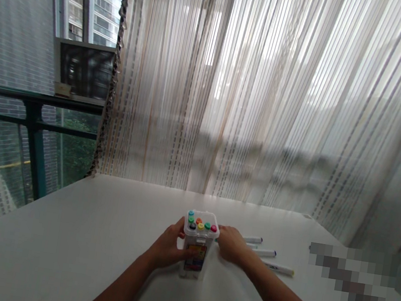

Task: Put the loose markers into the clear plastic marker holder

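A clear plastic box [186, 268] stands upright on the white table, with a printed label on its front. Several markers [200, 226] fill it, their coloured ends showing at the open top: blue, green, orange, black, yellow and red. My left hand [171, 247] grips the box from the left, thumb across the label. Just right of the box, my right hand [232, 245] is low over the table with its fingers curled; what they hold, if anything, is hidden. Beside and partly behind that hand lie several loose white markers [265, 253], including a yellow-ended marker [280, 269].
The white table [70, 241] reaches back to a striped sheer curtain [179, 92]. A blurred-out patch [350, 281] covers something at the table's right side. To the left are a dark green railing [37, 146] and a window [88, 18].
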`<state>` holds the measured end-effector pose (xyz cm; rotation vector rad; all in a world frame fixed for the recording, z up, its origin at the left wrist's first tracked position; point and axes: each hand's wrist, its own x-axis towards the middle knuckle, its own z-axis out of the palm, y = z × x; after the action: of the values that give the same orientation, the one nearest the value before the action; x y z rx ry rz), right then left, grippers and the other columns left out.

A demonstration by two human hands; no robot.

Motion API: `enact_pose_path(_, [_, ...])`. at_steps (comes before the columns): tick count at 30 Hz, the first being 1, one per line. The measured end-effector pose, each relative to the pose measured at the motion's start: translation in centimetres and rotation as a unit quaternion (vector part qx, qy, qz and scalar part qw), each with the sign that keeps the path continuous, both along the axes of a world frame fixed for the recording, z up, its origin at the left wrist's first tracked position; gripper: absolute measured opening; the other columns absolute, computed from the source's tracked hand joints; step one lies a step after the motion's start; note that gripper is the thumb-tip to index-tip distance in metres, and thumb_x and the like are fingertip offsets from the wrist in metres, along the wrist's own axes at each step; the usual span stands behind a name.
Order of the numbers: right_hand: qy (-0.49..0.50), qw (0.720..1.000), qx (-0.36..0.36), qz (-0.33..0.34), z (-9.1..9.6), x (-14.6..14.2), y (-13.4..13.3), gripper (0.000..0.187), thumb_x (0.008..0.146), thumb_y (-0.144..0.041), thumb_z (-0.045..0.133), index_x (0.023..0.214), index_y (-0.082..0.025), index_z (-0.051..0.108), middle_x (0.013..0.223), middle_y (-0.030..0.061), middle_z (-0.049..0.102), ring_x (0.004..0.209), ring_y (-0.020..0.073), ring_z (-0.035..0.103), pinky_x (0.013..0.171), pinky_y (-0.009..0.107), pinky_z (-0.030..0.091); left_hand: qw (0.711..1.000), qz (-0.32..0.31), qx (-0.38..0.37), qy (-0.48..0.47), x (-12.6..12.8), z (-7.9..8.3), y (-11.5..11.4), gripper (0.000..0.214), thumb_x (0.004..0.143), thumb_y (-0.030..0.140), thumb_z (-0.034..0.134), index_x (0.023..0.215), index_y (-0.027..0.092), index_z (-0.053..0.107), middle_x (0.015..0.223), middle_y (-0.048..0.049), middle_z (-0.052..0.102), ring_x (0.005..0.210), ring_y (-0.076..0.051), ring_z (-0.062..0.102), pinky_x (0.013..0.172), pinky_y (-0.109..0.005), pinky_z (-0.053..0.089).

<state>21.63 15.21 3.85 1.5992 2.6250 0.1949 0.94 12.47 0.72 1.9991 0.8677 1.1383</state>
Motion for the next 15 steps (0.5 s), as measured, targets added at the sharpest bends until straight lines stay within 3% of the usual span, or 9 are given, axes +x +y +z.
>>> enact_pose_path(3, [0.013, 0.998, 0.058, 0.024, 2.9, 0.7, -0.2, 0.025, 0.072, -0.002, 0.047, 0.087, -0.011, 0.064, 0.094, 0.0138, 0.065, 0.086, 0.0232, 0.062, 0.073, 0.029, 0.044, 1.000, -0.003, -0.008, -0.002, 0.0, 0.0, 0.0, 0.053, 0.066, 0.039, 0.074, 0.109, 0.017, 0.052, 0.108, -0.0087, 0.066, 0.095, -0.024, 0.060, 0.081, -0.034, 0.047])
enact_pose_path(5, [0.083, 0.989, 0.120, 0.036, 5.8, 1.2, -0.6, 0.018, 0.077, -0.007, 0.047, 0.083, -0.012, 0.063, 0.088, 0.0121, 0.064, 0.079, 0.0214, 0.061, 0.070, 0.029, 0.043, 1.000, -0.003, -0.010, -0.005, 0.0, 0.1, -0.1, 0.054, 0.065, 0.038, 0.075, 0.110, 0.018, 0.052, 0.109, -0.0084, 0.065, 0.095, -0.024, 0.061, 0.082, -0.034, 0.047])
enact_pose_path(7, [0.220, 0.955, 0.191, 0.052, 9.0, 1.5, -1.4, 0.015, 0.080, -0.013, 0.047, 0.084, -0.012, 0.061, 0.081, 0.0091, 0.063, 0.071, 0.0182, 0.059, 0.068, 0.029, 0.044, 1.000, -0.002, -0.009, -0.006, 0.0, 0.3, -0.2, 0.054, 0.065, 0.037, 0.075, 0.110, 0.018, 0.052, 0.108, -0.0079, 0.066, 0.095, -0.024, 0.061, 0.083, -0.035, 0.047])
enact_pose_path(9, [0.381, 0.891, 0.238, 0.061, 11.9, 1.3, -2.4, 0.014, 0.080, -0.021, 0.050, 0.087, -0.013, 0.060, 0.071, 0.0049, 0.060, 0.063, 0.0160, 0.056, 0.065, 0.029, 0.045, 1.000, -0.004, -0.010, -0.005, 0.0, 0.4, -0.3, 0.054, 0.065, 0.037, 0.075, 0.111, 0.018, 0.052, 0.106, -0.0072, 0.066, 0.094, -0.024, 0.061, 0.082, -0.035, 0.047])
enact_pose_path(12, [0.545, 0.806, 0.204, 0.112, 14.5, 0.3, -3.8, 0.019, 0.075, -0.029, 0.055, 0.088, -0.015, 0.057, 0.068, 0.0017, 0.057, 0.058, 0.0139, 0.053, 0.058, 0.028, 0.046, 1.000, -0.003, -0.015, -0.001, -0.1, 0.4, -0.3, 0.056, 0.066, 0.038, 0.074, 0.112, 0.018, 0.051, 0.105, -0.0068, 0.066, 0.094, -0.025, 0.061, 0.081, -0.034, 0.047])
enact_pose_path(13, [0.568, 0.793, 0.182, 0.129, 14.8, -0.3, -4.1, 0.021, 0.074, -0.030, 0.056, 0.089, -0.016, 0.057, 0.069, 0.0013, 0.057, 0.057, 0.0132, 0.052, 0.056, 0.027, 0.046, 1.000, -0.002, -0.016, 0.001, -0.1, 0.3, -0.2, 0.056, 0.066, 0.038, 0.074, 0.113, 0.018, 0.051, 0.105, -0.0067, 0.066, 0.094, -0.025, 0.060, 0.080, -0.034, 0.047])
enact_pose_path(15, [0.577, 0.792, 0.141, 0.142, 14.6, -1.5, -4.3, 0.022, 0.072, -0.029, 0.057, 0.090, -0.016, 0.058, 0.068, 0.0009, 0.057, 0.055, 0.0122, 0.051, 0.054, 0.026, 0.046, 1.000, 0.002, -0.010, 0.001, -0.1, 0.2, -0.1, 0.055, 0.065, 0.038, 0.074, 0.111, 0.018, 0.052, 0.104, -0.0063, 0.066, 0.093, -0.024, 0.060, 0.080, -0.034, 0.047])
